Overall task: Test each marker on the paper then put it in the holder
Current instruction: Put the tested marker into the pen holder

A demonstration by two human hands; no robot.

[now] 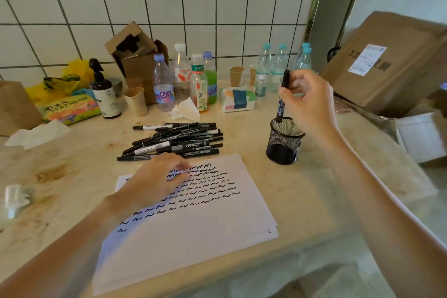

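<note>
On the tabletop [302,201] lies the scribbled paper [193,225], the left hand [157,179] resting flat and relaxed on it. Behind sits the marker pile [176,140]. The right hand [307,99] pinches one marker [282,99] upright, its tip inside the mesh holder [284,143].

Along the tiled wall [169,2] at the back of the desk [72,164] stood a row of plastic bottles [163,82], a dark pump bottle [105,94], paper cups [136,101] and a torn cardboard box [135,55]. A tissue pack [238,101] lay near the bottles, crumpled tissues [38,134] to the left beside a yellow bag [70,77]. A large cardboard carton [387,63] leaned at the right.
</note>
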